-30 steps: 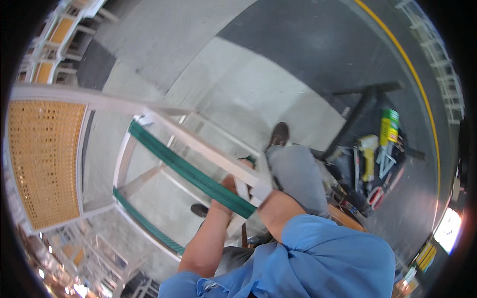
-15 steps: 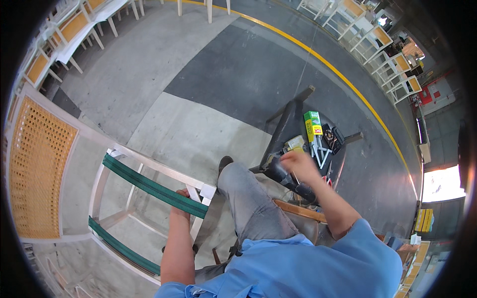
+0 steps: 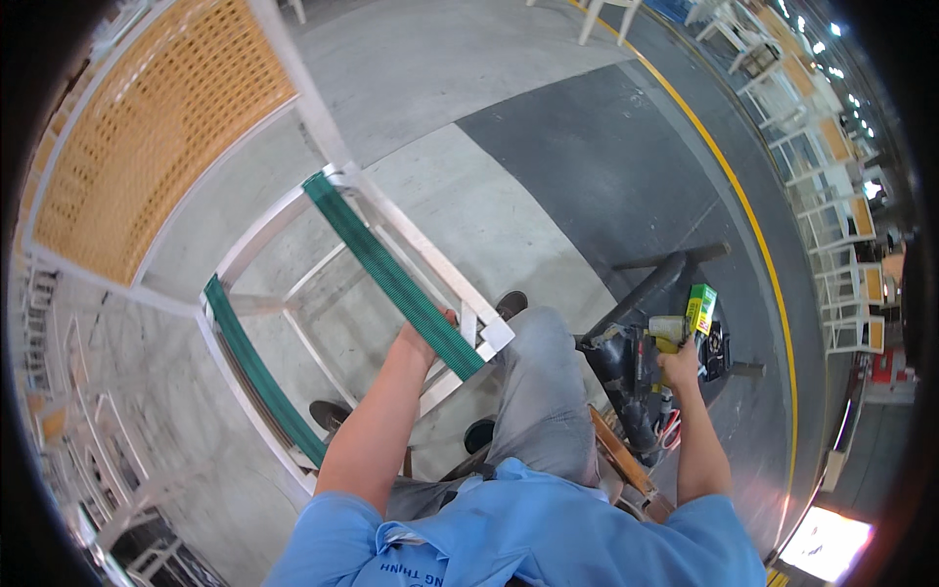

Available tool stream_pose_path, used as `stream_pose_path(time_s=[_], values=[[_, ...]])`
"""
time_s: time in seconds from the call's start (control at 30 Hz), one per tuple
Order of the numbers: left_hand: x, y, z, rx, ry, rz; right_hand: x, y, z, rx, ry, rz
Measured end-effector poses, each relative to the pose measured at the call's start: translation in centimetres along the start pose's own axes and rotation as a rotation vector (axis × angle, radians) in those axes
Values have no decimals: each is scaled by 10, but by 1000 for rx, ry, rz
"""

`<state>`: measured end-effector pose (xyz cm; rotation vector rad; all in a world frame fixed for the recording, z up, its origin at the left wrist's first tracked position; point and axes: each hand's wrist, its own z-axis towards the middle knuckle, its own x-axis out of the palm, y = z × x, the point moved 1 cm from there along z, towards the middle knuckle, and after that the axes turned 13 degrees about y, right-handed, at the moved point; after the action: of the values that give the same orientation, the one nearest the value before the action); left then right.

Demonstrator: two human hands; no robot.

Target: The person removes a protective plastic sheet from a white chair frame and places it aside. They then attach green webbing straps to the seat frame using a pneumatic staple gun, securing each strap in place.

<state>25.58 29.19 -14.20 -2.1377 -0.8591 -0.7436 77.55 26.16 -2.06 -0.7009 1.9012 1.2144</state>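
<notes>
Green webbing strap [image 3: 391,272] spans one side of the seat opening of a white chair frame [image 3: 440,272], ahead and to the person's left. Left hand [image 3: 419,340] sits under the strap's near end, close to the frame's corner; strap covers part of the fingers, so grip cannot be told. Right hand [image 3: 679,366], well apart from the frame, curls around a yellow tool [image 3: 667,344] over a black stool [image 3: 614,366], near a green-and-yellow box [image 3: 700,305].
</notes>
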Motion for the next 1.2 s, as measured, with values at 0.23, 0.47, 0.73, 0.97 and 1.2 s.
stream_pose_path(time_s=[0.23,0.47,0.73,0.97,1.2], values=[[13,-3,-5,-69,-92,-150,-34,173,-77,29,503,401],[21,-9,7,-89,-28,-248,24,273,-137,-201,1008,417],[28,-8,10,-113,-16,-238,52,290,-139,-121,1051,249],[30,-7,13,-132,-11,-238,60,302,-145,-146,1042,142],[36,-8,17,-147,0,-236,62,309,-148,-184,1017,47]])
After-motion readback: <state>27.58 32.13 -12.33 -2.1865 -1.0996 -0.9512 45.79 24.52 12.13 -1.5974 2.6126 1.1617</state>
